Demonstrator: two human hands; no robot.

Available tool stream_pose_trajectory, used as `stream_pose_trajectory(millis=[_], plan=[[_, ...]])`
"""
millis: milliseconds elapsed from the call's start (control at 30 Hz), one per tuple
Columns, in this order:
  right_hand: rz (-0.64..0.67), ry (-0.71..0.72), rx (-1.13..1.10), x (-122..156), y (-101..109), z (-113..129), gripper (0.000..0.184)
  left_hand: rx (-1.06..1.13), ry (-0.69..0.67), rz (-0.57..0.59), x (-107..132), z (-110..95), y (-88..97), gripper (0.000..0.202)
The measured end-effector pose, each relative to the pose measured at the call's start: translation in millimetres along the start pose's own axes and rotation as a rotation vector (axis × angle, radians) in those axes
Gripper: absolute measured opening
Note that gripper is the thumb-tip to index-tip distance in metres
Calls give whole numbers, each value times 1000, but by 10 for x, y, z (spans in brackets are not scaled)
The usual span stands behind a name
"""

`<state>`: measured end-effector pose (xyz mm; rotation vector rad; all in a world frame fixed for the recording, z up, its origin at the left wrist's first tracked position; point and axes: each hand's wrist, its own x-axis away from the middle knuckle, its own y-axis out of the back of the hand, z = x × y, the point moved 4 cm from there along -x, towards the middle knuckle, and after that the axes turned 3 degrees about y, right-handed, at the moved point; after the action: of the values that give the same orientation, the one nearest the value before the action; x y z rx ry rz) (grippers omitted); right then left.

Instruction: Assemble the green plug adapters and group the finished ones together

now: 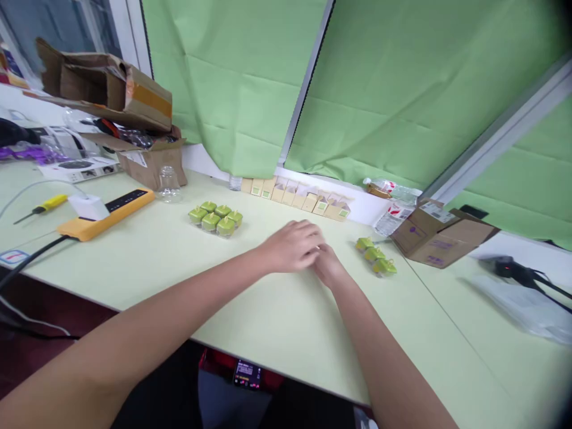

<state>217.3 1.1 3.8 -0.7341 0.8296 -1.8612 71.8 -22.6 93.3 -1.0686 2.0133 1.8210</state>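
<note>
Over the middle of the pale table (268, 298), my left hand (292, 245) and my right hand (328, 263) meet, fingers curled and touching. The left fingers bend over the right fingertips, so whatever lies between them is hidden. To the left sits a clear tray of several small green-topped containers (217, 219) with little yellow loops on top. Closer to my right hand, a shorter row of the same green-topped containers (375, 256) stands on the table. Behind my hands, several small cream-coloured house-shaped boxes (290, 193) line the wall.
On the left are an orange power strip (107, 214) with a white charger, a yellow screwdriver (49, 204), a clear jar (168, 185) and stacked cardboard boxes (152, 164). At right stand plastic bottles (393, 217), an open carton (438, 235), black cables (527, 274) and plastic wrap (513, 304).
</note>
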Motion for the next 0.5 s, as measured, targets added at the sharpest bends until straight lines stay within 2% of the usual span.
stream_pose_trajectory(millis=[67,100,167,300,400,500], plan=[[110,-48,423,37,-63,-16,20,-16,89,-64,194,338,-8,31],[157,-60,579,56,-93,-23,24,-17,120,-60,279,461,-32,37],[255,-43,793,94,-157,-30,28,-7,171,-58,392,603,-65,42],[411,-79,852,193,-255,-87,33,42,179,-35,402,556,-74,50],[513,-123,865,266,-297,-129,36,86,171,0,368,479,-82,46],[565,-151,882,300,-311,-124,38,122,171,-16,368,475,-69,41]])
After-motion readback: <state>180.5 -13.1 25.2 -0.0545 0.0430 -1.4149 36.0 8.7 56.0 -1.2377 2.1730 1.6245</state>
